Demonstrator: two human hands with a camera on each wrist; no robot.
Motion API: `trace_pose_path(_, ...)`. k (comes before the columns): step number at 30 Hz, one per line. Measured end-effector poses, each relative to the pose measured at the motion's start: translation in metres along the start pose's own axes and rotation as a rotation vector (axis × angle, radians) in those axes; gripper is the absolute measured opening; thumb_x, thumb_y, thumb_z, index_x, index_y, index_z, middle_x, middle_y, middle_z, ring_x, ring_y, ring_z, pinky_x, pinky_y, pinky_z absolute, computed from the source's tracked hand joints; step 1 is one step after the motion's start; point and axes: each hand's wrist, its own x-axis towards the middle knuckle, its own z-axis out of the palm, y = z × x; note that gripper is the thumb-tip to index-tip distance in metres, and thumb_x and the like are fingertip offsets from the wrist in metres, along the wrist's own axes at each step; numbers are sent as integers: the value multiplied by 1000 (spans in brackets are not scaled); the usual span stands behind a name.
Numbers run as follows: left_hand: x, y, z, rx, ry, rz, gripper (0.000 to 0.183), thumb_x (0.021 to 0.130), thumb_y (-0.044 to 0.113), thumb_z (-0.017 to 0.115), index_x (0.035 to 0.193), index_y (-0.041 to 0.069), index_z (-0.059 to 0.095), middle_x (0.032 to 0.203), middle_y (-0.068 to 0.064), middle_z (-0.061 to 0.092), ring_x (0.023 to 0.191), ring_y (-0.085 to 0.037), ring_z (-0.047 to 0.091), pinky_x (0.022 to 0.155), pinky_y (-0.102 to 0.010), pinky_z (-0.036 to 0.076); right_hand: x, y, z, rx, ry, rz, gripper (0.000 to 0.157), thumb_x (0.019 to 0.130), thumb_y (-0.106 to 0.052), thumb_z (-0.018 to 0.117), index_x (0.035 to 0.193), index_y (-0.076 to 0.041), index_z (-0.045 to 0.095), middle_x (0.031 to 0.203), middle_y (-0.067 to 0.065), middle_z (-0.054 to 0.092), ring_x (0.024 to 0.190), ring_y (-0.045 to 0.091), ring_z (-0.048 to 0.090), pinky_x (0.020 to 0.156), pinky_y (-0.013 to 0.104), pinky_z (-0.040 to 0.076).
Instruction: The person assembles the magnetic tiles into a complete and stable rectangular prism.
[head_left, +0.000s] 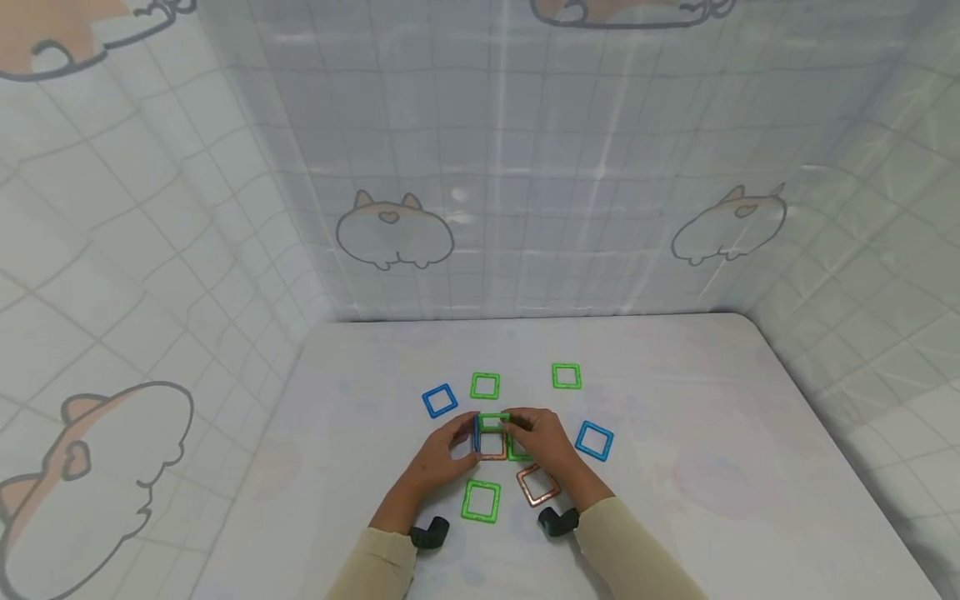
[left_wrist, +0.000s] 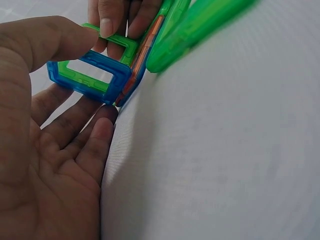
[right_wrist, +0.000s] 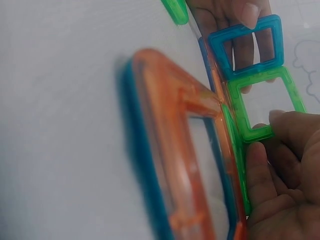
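Observation:
My left hand pinches a blue square magnetic tile, thumb over its upper edge and fingers behind it. This blue tile stands upright along the left side of an orange square tile lying on the table. A green square tile stands at the orange tile's far side, meeting the blue one at a corner. My right hand pinches that green tile at its right edge. Another green tile lies flat against the orange tile's right side, partly covered by the right hand.
On the white table lie loose square tiles: a green one and an orange one in front, a blue one at right, a blue one at back left, and two green ones farther back. Patterned curtains surround the table.

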Motion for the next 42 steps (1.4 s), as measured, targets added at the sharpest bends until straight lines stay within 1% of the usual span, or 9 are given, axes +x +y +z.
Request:
trace_pose_path(8, 0, 0, 1, 28, 3, -5, 72, 87, 23, 75, 151, 20, 42, 146, -3, 52, 138, -19, 48, 112, -30, 43, -3, 1, -1, 4, -1, -26, 24, 96, -27, 68, 118, -21, 74, 117, -5, 72, 118, 18, 63, 100, 44, 54)
trace_pose_path(12, 0, -2, 1, 34, 4, -12, 72, 87, 24, 75, 151, 22, 42, 146, -1, 52, 138, -18, 47, 112, -29, 43, -4, 1, -2, 1, 1, -15, 23, 96, -26, 68, 117, -22, 74, 116, -7, 72, 117, 17, 63, 101, 43, 54)
trace_pose_path(16, 1, -3, 2, 22, 0, -2, 72, 87, 24, 75, 151, 19, 42, 146, -1, 52, 138, -17, 47, 112, -30, 43, -4, 0, -3, -6, 1, -13, 24, 95, -26, 68, 118, -22, 74, 117, -7, 72, 118, 17, 63, 101, 43, 53)
trace_pose_path(21, 1, -3, 2, 27, 3, 6, 72, 87, 23, 75, 151, 18, 42, 145, -2, 53, 137, -19, 48, 112, -29, 43, -7, 1, -5, -38, 9, -7, 29, 95, -27, 68, 122, -20, 72, 119, -7, 71, 120, 17, 63, 102, 43, 53)
trace_pose_path(27, -1, 0, 2, 9, 8, -9, 72, 87, 23, 75, 151, 21, 42, 146, -2, 52, 138, -19, 47, 113, -30, 42, -12, 4, -11, -66, 32, -5, 34, 96, -27, 67, 128, -17, 68, 123, -6, 70, 122, 18, 61, 104, 42, 52)
trace_pose_path(31, 0, 0, 2, 12, 7, -17, 72, 86, 25, 76, 151, 22, 42, 147, -1, 52, 138, -17, 47, 113, -29, 42, -18, 6, -21, -116, 68, -53, 35, 96, -23, 67, 130, -14, 67, 126, -4, 68, 121, 18, 62, 101, 39, 54)
trace_pose_path(36, 0, -2, 2, 8, 4, -11, 73, 86, 23, 76, 151, 21, 42, 145, -1, 52, 137, -17, 47, 112, -28, 42, -26, 10, -37, -271, 82, -138, 37, 95, -17, 67, 132, -10, 65, 132, 4, 66, 119, 25, 64, 99, 43, 55)
trace_pose_path(39, 0, -3, 2, 8, 3, -12, 72, 87, 25, 76, 151, 22, 42, 146, -2, 52, 137, -18, 48, 112, -31, 43, -32, 12, -45, -337, 68, -104, 38, 95, -19, 67, 132, -12, 65, 134, 4, 64, 122, 25, 62, 102, 45, 53)
trace_pose_path(42, 0, -3, 1, 9, 2, -22, 72, 88, 27, 75, 151, 23, 42, 147, -2, 51, 137, -19, 48, 113, -33, 43, -38, 12, -52, -348, 62, -68, 39, 95, -19, 68, 133, -12, 64, 135, 4, 64, 128, 25, 58, 105, 47, 50)
